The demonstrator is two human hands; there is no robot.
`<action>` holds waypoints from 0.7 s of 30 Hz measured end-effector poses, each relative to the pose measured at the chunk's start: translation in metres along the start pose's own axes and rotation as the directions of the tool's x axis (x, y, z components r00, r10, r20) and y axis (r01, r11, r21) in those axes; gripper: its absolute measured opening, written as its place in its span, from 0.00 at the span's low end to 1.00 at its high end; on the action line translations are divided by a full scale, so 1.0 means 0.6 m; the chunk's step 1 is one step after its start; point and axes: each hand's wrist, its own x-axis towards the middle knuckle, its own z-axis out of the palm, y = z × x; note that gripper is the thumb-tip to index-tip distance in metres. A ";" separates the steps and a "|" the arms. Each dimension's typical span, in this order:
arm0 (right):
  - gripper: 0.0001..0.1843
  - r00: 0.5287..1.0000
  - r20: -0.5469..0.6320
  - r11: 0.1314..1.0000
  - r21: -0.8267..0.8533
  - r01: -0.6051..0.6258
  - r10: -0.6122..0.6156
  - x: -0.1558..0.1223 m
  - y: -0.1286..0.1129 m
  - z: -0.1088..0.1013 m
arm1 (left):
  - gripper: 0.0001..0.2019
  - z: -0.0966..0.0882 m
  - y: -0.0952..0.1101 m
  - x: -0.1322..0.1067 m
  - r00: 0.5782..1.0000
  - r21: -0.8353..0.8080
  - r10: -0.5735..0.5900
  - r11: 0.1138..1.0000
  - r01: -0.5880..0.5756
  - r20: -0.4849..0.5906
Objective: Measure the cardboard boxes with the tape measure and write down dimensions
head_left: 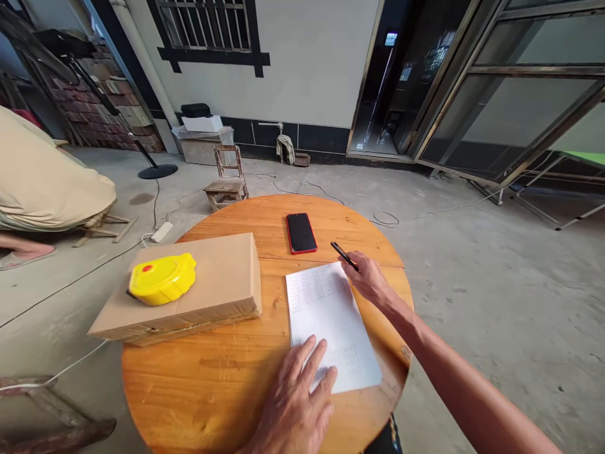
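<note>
A white sheet of paper (331, 321) with rows of small handwriting lies tilted on the round wooden table (208, 391). My left hand (302, 397) rests on its lower left part, fingers spread. At the upper right corner of the paper, my right hand (366, 274) has its fingers closed around a black pen (344, 255), whose far end points up and left. Beyond the sheet sits a phone (301, 233) with a dark screen and a red edge, touched by neither hand.
A cardboard box (222, 271) stands on the table's left, overhanging its edge, with a yellow tape measure (163, 279) on top. Behind the table is a small wooden chair (227, 180). A power strip (162, 232) and cables cross the floor. A covered seated person's foot shows at left.
</note>
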 end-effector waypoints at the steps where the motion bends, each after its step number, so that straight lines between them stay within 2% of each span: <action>1: 0.11 0.999 0.026 0.999 -0.024 0.030 -0.030 0.016 0.002 0.008 | 0.17 0.005 0.001 -0.002 1.000 0.016 0.002 1.000 -0.002 -0.005; 4: 0.09 0.991 0.108 0.992 -0.095 0.083 -0.073 0.045 0.013 0.026 | 0.14 0.020 0.001 -0.003 0.999 0.058 -0.014 0.998 0.016 -0.049; 7: 0.09 0.990 0.135 0.985 -0.156 0.072 -0.051 0.047 0.027 0.028 | 0.12 0.028 0.000 0.000 0.996 0.066 -0.027 0.997 0.033 -0.080; 12: 0.09 0.989 0.145 0.982 -0.180 0.054 -0.028 0.035 0.036 0.016 | 0.12 0.021 0.001 0.002 0.998 0.073 -0.046 0.996 0.049 -0.043; 17: 0.08 0.990 0.140 0.990 -0.133 0.049 -0.030 0.034 0.035 0.014 | 0.14 0.017 0.005 0.001 0.998 0.070 -0.063 0.995 0.065 -0.027; 19: 0.08 0.993 0.115 0.994 -0.101 0.046 -0.034 0.030 0.036 0.015 | 0.13 0.028 0.003 -0.002 0.996 0.079 -0.050 0.995 0.056 -0.068; 21: 0.09 0.997 0.064 0.997 -0.065 0.035 -0.031 0.025 0.034 0.012 | 0.10 0.047 -0.003 -0.005 0.987 0.105 -0.028 0.993 0.046 -0.161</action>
